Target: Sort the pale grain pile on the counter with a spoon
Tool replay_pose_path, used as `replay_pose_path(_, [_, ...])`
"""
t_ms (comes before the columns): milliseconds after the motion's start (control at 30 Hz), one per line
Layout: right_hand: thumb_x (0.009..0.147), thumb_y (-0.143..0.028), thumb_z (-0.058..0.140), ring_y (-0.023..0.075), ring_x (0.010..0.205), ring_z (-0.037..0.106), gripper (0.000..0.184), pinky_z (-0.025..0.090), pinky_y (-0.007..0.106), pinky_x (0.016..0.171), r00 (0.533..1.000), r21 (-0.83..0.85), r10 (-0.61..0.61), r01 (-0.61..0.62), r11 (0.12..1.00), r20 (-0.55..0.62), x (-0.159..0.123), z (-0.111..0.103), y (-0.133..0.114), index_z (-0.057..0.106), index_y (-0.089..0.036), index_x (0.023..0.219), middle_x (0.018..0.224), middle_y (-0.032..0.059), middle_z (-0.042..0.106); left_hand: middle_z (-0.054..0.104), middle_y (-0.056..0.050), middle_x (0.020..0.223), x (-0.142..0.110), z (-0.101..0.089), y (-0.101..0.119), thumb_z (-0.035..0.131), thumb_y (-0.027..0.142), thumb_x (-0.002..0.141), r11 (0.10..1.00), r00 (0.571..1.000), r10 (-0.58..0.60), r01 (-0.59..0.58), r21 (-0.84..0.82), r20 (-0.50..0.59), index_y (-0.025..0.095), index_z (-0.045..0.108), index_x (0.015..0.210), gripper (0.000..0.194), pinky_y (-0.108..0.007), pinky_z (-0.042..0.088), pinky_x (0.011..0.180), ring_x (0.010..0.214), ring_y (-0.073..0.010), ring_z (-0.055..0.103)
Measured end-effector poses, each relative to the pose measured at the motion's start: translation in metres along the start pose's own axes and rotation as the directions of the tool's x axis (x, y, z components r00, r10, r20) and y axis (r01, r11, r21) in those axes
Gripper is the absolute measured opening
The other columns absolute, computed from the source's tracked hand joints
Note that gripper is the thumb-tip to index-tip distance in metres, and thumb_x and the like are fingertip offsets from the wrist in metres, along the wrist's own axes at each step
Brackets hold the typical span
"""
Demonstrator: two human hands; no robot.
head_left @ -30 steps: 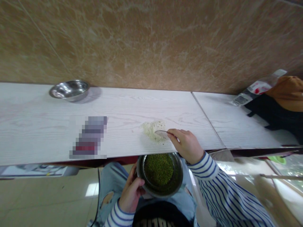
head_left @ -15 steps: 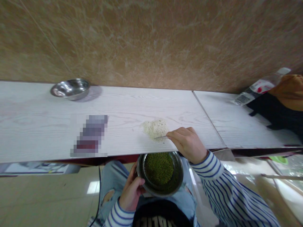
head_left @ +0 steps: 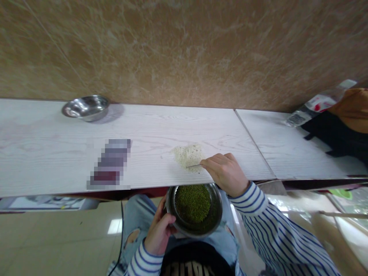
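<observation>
My left hand point(head_left: 161, 232) grips the left rim of a steel bowl point(head_left: 217, 207), thumb on top. The bowl is held over the lap, just below the counter's front edge, with small green beans point(head_left: 194, 203) in it. My right hand point(head_left: 225, 171) pinches a thin, flat, card-like piece point(head_left: 193, 166) seen nearly edge-on, so its kind is unclear. That piece rests at the near side of a spread patch of pale grains point(head_left: 188, 155) with dark specks, lying on the white counter point(head_left: 155, 134).
Another steel bowl point(head_left: 86, 109) stands at the back left by the wall. A blurred-out flat object point(head_left: 110, 163) lies left of the grains. At the right are a lying plastic bottle point(head_left: 319, 103) and a black and brown bag-like item point(head_left: 342, 130).
My right hand has shifted slightly left with the thin piece, along the near edge of the grains. My left hand and the bowl stay about where they were.
</observation>
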State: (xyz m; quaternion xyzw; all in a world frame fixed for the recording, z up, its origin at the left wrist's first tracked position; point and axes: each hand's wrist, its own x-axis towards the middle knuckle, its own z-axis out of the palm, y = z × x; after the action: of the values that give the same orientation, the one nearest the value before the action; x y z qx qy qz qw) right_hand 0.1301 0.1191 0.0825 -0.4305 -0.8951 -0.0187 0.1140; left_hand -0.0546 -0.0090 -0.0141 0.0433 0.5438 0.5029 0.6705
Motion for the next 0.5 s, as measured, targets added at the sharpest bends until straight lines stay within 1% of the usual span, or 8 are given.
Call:
replay_pose_path(133, [0.089,-0.022,0.046,0.0153,0.086,0.057,0.019,0.029,0.031,0.073,1.0,0.018,-0.022,0.022,1.0,0.016,-0.003,-0.001,0.001,0.062,-0.026,0.098,0.087,0.0004,0.068,0.06,-0.002,0.095,0.0,-0.001,-0.001,0.057,0.014,0.056,1.0,1.0,0.007,-0.007,0.01,0.012,0.026,0.04,0.133,0.079,-0.026,0.041,0.046,0.064,-0.0153,0.051])
replay_pose_path(300, [0.089,-0.021,0.046,0.0149,0.085,0.057,0.019,0.03,0.031,0.073,0.999,0.029,-0.031,0.03,0.999,0.028,-0.009,-0.006,0.004,0.063,-0.026,0.096,0.085,-0.0001,0.068,0.06,-0.003,0.092,-0.002,0.002,0.001,0.057,0.013,0.056,1.0,1.0,0.006,-0.006,-0.01,-0.006,0.025,0.041,0.132,0.079,-0.025,0.043,0.048,0.066,-0.0153,0.051])
replay_pose_path(367, [0.09,-0.024,0.044,0.0148,0.085,0.058,0.02,0.03,0.031,0.073,1.0,0.033,-0.01,0.009,0.999,0.016,-0.013,-0.008,0.007,0.063,-0.025,0.096,0.085,-0.0002,0.068,0.059,-0.003,0.094,-0.002,0.003,0.001,0.056,0.013,0.056,1.0,1.0,0.009,-0.009,-0.007,-0.006,0.024,0.041,0.132,0.078,-0.026,0.043,0.047,0.066,-0.0154,0.05])
replay_pose_path(500, [0.091,-0.028,0.043,0.015,0.085,0.059,0.021,0.032,0.03,0.073,0.997,0.029,0.069,-0.068,0.997,-0.045,-0.022,-0.009,0.018,0.063,-0.024,0.096,0.087,0.0014,0.069,0.06,-0.004,0.098,-0.002,0.003,0.001,0.056,0.012,0.056,1.0,1.0,0.007,-0.007,-0.012,-0.001,0.024,0.04,0.132,0.079,-0.026,0.044,0.047,0.066,-0.0155,0.05])
